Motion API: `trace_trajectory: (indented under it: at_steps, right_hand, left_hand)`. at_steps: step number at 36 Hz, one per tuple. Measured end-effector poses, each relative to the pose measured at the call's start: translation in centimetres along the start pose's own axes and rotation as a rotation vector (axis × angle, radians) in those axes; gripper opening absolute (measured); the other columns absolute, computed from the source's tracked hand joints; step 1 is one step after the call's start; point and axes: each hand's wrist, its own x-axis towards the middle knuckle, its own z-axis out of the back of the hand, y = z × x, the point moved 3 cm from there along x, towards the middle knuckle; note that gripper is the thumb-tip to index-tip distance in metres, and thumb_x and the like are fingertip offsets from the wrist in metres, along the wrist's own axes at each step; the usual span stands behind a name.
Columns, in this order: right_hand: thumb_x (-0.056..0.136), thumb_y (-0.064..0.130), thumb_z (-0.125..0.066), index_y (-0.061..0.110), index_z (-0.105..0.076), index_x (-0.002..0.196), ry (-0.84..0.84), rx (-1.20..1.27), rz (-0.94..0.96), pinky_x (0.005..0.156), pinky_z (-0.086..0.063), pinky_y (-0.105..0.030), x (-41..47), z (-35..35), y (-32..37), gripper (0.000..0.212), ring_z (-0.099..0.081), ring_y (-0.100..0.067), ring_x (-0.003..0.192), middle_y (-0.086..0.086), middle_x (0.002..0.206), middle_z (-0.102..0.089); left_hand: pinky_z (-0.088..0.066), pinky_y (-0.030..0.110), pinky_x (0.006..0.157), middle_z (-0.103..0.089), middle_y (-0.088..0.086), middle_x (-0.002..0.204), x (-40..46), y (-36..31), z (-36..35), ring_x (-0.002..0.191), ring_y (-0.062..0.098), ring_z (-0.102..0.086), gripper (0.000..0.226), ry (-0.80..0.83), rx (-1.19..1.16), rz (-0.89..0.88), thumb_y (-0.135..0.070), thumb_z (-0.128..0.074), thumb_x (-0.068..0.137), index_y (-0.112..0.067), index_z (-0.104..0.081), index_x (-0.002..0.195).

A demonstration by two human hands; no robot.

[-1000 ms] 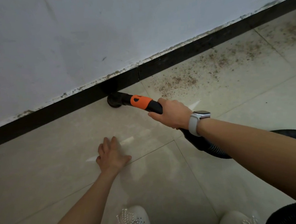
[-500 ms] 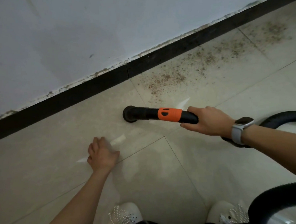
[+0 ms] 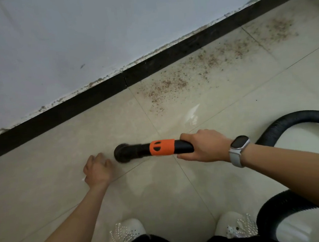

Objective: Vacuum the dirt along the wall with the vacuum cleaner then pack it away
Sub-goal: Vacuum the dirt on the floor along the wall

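Vacuum cleaner wand (image 3: 162, 147): black tube with orange collar, ending in a round black brush head (image 3: 121, 153) set flat on the floor tile. Lying roughly level, brush head pointing left, well apart from the black skirting board (image 3: 89, 105). Ribbed black hose (image 3: 294, 120) arching away behind the grip to the right edge; a second loop of hose low at right beside a white rounded body.

Right hand (image 3: 204, 146): closed around the black rear section of the wand, fingers wrapped over the top, watch (image 3: 239, 149) on the wrist. Left hand (image 3: 98, 169): flat on the tile, fingers loosely spread and slightly curled, holding nothing, just beside the brush head.

Dirt (image 3: 204, 68): brown specks scattered along the skirting to the upper right, well apart from the brush head, not yet collected. White wall (image 3: 74, 41) above, paint chipped along its lower edge. Two white beaded shoes (image 3: 127, 233) at the bottom edge. Nothing standing between brush head and dirt.

Compared with half a second ago: brush head drawn farther back from the wall, now close to the left hand; more hose in view at right; dirt patch unchanged.
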Motion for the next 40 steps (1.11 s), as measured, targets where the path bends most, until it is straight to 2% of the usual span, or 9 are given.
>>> trace_trajectory:
  at_steps: [4,13,17,20,24,28,31,35,40]
  right_hand:
    - [0.09,0.056,-0.051,0.024,-0.049,0.106,0.022,-0.046,0.022,0.058,-0.033,-0.029,-1.1,-0.3,-0.5,0.036,-0.047,-0.02,0.066,0.006,0.073,-0.048]
    - [0.087,0.06,-0.053,0.025,-0.052,0.104,-0.082,0.006,-0.21,0.059,-0.034,-0.03,-4.3,0.6,-7.9,0.038,-0.051,-0.021,0.067,0.007,0.07,-0.049]
    - [0.087,0.061,-0.052,0.025,-0.05,0.107,-0.155,-0.005,-0.301,0.062,-0.036,-0.032,-4.9,1.2,-9.2,0.041,-0.061,-0.03,0.084,-0.002,0.081,-0.058]
    - [0.088,0.061,-0.051,0.024,-0.049,0.108,-0.207,0.004,-0.334,0.062,-0.035,-0.032,-4.7,1.5,-8.9,0.042,-0.062,-0.032,0.087,-0.005,0.087,-0.062]
    - [0.09,0.061,-0.048,0.021,-0.047,0.11,-0.226,-0.041,-0.284,0.061,-0.033,-0.031,-3.9,1.0,-7.0,0.045,-0.062,-0.032,0.086,-0.007,0.093,-0.065]
    - [0.091,0.061,-0.046,0.019,-0.046,0.11,-0.226,-0.042,-0.207,0.06,-0.031,-0.031,-2.7,0.8,-4.8,0.046,-0.063,-0.032,0.084,-0.008,0.094,-0.066]
    - [0.092,0.056,-0.05,0.016,-0.045,0.11,-0.215,0.032,-0.189,0.061,-0.032,-0.031,-1.9,0.1,-3.6,0.044,-0.063,-0.033,0.084,-0.01,0.095,-0.066]
    - [0.093,0.044,-0.053,0.013,-0.044,0.112,-0.211,0.112,-0.196,0.06,-0.036,-0.03,-2.1,-0.7,-4.1,0.037,-0.061,-0.029,0.08,-0.008,0.095,-0.066]
    - [0.093,0.04,-0.051,0.014,-0.045,0.108,-0.244,0.071,-0.189,0.059,-0.035,-0.03,-2.7,-0.4,-5.5,0.031,-0.061,-0.031,0.076,-0.006,0.09,-0.066]
  left_hand:
    - [-0.035,0.042,0.101,-0.042,0.02,0.139,0.3,0.1,0.1,0.131,0.038,-0.035,0.035,-0.028,0.011,-0.004,-0.016,-0.046,0.096,-0.008,-0.054,0.13]
    - [-0.031,0.051,0.107,-0.023,0.012,0.151,-1.4,-3.7,-1.9,0.139,0.034,-0.019,0.046,0.072,0.123,-0.099,-0.031,-0.05,0.094,-0.017,-0.043,0.137]
    - [-0.019,0.043,0.115,-0.013,0.012,0.159,-2.5,-8.2,-2.4,0.145,0.03,-0.009,0.056,0.117,-0.074,-0.119,-0.031,-0.049,0.096,-0.015,-0.033,0.147]
    - [-0.028,0.037,0.112,-0.029,0.014,0.151,-4.0,-11.9,-2.5,0.137,0.032,-0.032,0.054,0.169,-0.299,-0.114,-0.029,-0.049,0.098,-0.01,-0.034,0.146]
    - [-0.048,0.035,0.082,-0.057,0.006,0.112,-8.0,-16.7,-2.6,0.097,0.023,-0.059,0.049,0.487,-0.833,0.007,-0.031,-0.046,0.1,-0.014,-0.032,0.144]
    - [-0.048,0.044,0.092,-0.057,0.014,0.118,-10.7,-20.2,-2.7,0.102,0.028,-0.061,0.031,0.759,-1.143,0.166,-0.033,-0.052,0.098,-0.013,-0.048,0.121]
    - [-0.05,0.047,0.09,-0.055,0.014,0.104,-10.5,-21.1,-2.5,0.098,0.028,-0.059,0.023,0.581,-1.289,0.265,-0.021,-0.055,0.097,-0.002,-0.044,0.105]
    - [-0.054,0.035,0.068,-0.053,0.016,0.124,-9.0,-20.8,-2.0,0.103,0.024,-0.06,0.05,0.408,-1.257,0.206,-0.023,-0.056,0.096,0.002,-0.035,0.134]
    - [-0.053,0.035,0.067,-0.052,0.015,0.12,-8.6,-20.8,-2.0,0.098,0.023,-0.059,0.05,0.361,-1.257,0.227,-0.019,-0.055,0.096,0.003,-0.034,0.134]
